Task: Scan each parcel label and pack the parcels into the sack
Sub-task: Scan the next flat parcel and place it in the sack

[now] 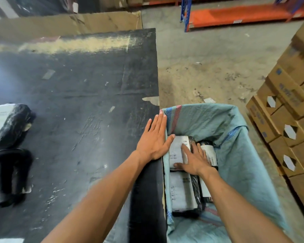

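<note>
Step in hand looks like seating a parcel in the sack point(235, 137), which hangs open just beside the table point(77, 102) edge. The right hand point(195, 160) lies flat, fingers spread, on the top parcel point(176, 148) — a black-wrapped one with its white label facing up — and grips nothing. The left hand point(155, 137) is also flat with fingers straight, resting on the table edge where the sack's rim point(167, 120) meets it, thumb reaching over toward the parcel.

To do this well: press down evenly w/ the whole palm so the parcel beds flat against the ones under and beside it, not tipped on an edge. A second labelled parcel point(182, 192) lies nearer the body and another dark one point(209, 151) sits to the right, partly under the fingers; how many lie beneath them can't be told from here. Keep the left hand pinning the rim — otherwise the woven cloth will prob. sag inward and close the mouth.

More black-wrapped parcels point(9, 125) wait at the table's far left, well apart from the sack, so there's more scanning and packing to go. Leave the sack's right side free for them.
</note>
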Demonstrator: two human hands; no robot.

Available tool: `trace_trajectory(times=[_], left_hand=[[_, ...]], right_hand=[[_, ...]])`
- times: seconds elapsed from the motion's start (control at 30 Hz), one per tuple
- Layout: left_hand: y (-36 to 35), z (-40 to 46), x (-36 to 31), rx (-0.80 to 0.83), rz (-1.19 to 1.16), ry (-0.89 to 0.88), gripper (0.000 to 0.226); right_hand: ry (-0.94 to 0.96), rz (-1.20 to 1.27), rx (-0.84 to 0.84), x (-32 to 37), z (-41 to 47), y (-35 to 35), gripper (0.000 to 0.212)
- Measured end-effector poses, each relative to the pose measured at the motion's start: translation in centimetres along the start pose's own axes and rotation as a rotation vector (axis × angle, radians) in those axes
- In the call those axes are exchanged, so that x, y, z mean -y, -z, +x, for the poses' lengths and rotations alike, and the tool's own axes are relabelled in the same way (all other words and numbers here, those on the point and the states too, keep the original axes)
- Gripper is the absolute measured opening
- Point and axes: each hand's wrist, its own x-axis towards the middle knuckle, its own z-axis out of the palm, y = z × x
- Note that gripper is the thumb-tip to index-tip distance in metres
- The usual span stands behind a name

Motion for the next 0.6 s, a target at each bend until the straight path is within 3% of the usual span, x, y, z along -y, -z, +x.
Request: trace_trajectory(times=[0.2,0.3,0.43,0.6], left_hand=[[1.5,-1.1,-0.7,-0.052,-0.159,0.028,0.074],[3.3,-1.7,0.1,-0.13,-0.185,0.005,0.058],[7.5,-2.5,5.3,-0.192,-0.069,0.047,0.055],[13.8,-4.8,15.2,-0.314,0.018,0.203,0.051]], right_hand=[[-0.097,0.159,-0.124,-0.3,-4.0,3.5,0.098],[-0.084,0.195,-0.241,1.4,-5.8,6.5,0.096],[-0.062,0.218,-0.398,7.3,-8.1,9.6,0.09],[0.07,0.218,-0.479,17.7,-9.2,10.9,0.088]])
